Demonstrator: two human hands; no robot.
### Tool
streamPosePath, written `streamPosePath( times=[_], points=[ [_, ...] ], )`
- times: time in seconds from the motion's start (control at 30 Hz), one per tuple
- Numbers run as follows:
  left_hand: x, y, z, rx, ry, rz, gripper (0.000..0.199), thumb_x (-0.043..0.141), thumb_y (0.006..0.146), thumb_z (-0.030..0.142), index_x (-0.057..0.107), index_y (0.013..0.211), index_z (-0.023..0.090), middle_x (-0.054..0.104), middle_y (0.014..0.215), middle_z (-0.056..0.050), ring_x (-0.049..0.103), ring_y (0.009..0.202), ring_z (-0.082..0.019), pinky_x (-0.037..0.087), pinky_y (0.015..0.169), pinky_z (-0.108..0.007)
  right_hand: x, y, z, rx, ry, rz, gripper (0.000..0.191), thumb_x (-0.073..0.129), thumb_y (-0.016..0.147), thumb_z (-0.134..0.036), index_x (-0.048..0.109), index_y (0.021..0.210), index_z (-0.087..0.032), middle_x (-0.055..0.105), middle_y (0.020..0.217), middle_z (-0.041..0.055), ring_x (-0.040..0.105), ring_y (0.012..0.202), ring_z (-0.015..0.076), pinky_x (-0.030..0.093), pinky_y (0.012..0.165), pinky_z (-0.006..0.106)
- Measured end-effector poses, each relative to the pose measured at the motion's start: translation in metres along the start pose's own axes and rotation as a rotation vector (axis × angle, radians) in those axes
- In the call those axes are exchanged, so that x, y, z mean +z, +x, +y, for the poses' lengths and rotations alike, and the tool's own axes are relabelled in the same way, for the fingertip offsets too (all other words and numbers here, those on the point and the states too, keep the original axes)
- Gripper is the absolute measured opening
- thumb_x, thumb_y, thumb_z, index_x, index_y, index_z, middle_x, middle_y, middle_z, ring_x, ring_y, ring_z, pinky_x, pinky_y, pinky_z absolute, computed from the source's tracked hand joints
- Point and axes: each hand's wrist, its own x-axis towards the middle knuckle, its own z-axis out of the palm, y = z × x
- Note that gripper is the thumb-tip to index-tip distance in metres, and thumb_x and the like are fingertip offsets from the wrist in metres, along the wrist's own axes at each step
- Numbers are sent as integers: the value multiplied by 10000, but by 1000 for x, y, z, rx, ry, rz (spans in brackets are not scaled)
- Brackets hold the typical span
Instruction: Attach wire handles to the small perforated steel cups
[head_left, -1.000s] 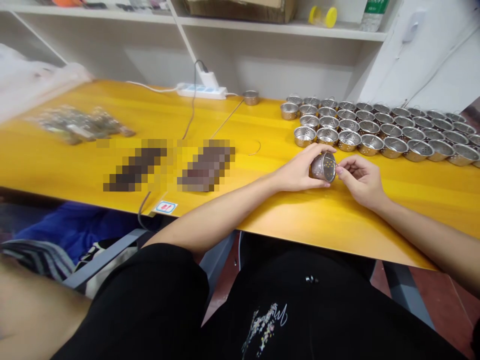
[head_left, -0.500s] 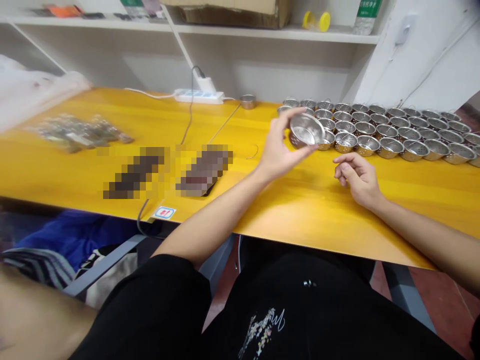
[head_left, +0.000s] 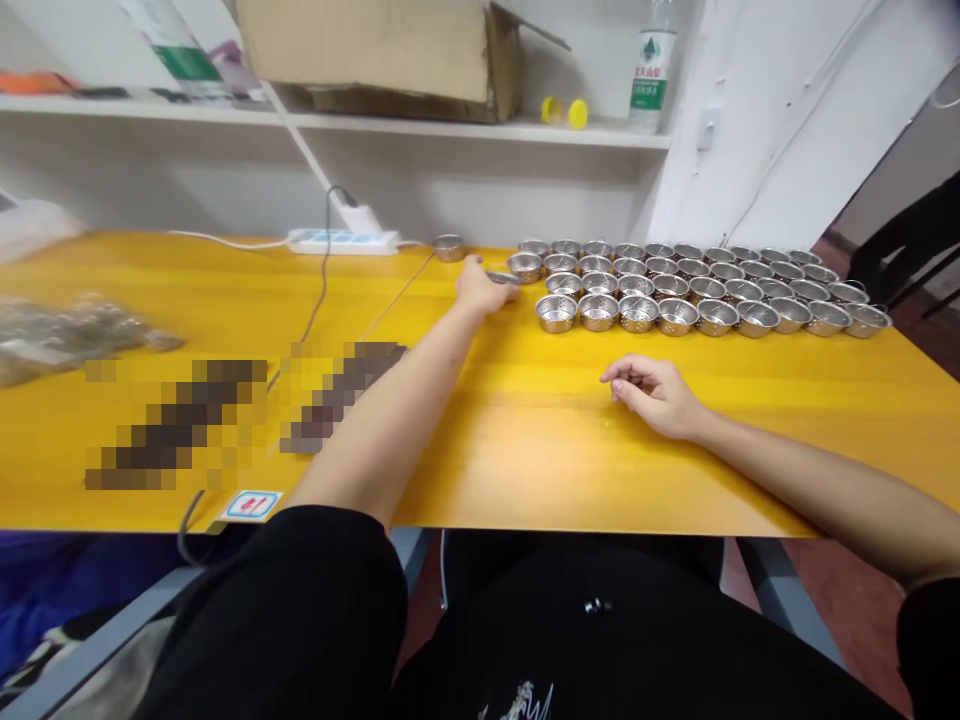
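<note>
My left hand reaches to the far side of the yellow wooden table and pinches a small perforated steel strainer cup, seen edge-on at the left end of the rows. Beside it stand several rows of identical strainer cups, their open sides up. My right hand rests on the bare tabletop in front of the rows, fingers loosely curled, holding nothing.
A lone steel cup stands near a white power strip with cables. A plastic bag of small parts and two pixelated patches lie left. Above are a shelf with a cardboard box and a water bottle.
My left hand has carried the cup down from mid-air to the far left end of the rows, and the cup now shows edge-on. My right hand has drawn back slightly. The view has shifted.
</note>
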Motion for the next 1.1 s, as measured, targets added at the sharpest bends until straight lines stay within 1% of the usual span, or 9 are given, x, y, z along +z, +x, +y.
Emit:
streamPosePath(
  times=[0.17,0.3,0.47,0.57,0.67,0.77,0.93,1.03,1.1],
  points=[
    [0,10,2,-77,74,-36,1213,1118,730,230,462,1749,174,624,1766,-222,608,1667,-396,472,1404,-448,1,1,1,4,-18,-29,236,728,1058,-419,798,1121,-203,780,846,43,663,716,180,503,680,322],
    [5,28,-14,-17,71,-54,1212,1155,677,353,503,1689,218,647,1744,-215,569,1701,-431,440,1409,-509,2,1,1,8,-38,-36,237,709,1061,-399,813,1123,-195,777,845,44,660,717,176,510,699,320],
    [21,52,-34,188,-221,-50,1231,1111,567,673,590,1540,128,737,1549,-200,500,1691,-501,284,1407,-694,0,0,-1,1,-62,-56,235,724,1059,-406,826,1113,-202,768,825,38,644,690,174,508,685,320],
    [18,52,-32,153,-130,-90,1224,1053,630,669,560,1594,99,686,1610,-257,505,1704,-486,318,1415,-676,-1,-3,-1,2,-69,-51,232,736,1063,-413,830,1106,-205,781,835,43,662,697,181,517,677,326],
    [-7,46,-25,146,-46,-80,1172,1065,655,480,548,1643,118,602,1727,-311,513,1714,-492,365,1446,-637,-2,-5,1,0,-77,-39,238,741,1067,-419,842,1107,-207,780,831,42,667,681,181,524,656,329],
    [-51,43,-22,110,218,-22,1097,1023,721,340,545,1694,173,473,1860,-288,461,1758,-502,332,1499,-639,-2,-5,2,-3,-80,-45,241,752,1063,-426,853,1102,-210,776,826,42,657,661,178,514,631,328],
    [-123,43,-34,-15,489,-79,959,971,831,440,596,1678,192,536,1840,-254,476,1751,-550,327,1489,-759,-2,-5,0,-7,-106,-55,245,743,1063,-415,863,1099,-205,774,812,42,664,654,177,515,633,329],
    [-137,46,-43,-119,554,-172,1005,1013,785,502,626,1660,193,577,1823,-247,538,1713,-539,377,1463,-746,-3,-4,0,0,-116,-72,245,747,1061,-406,871,1106,-199,776,809,43,655,641,169,509,628,323],
    [-131,51,-45,-153,524,-170,1086,1050,731,555,623,1671,219,581,1829,-226,518,1723,-525,355,1465,-750,-4,-4,0,14,-114,-87,243,749,1065,-405,873,1111,-201,784,808,45,652,638,169,510,626,321]
  ],
)
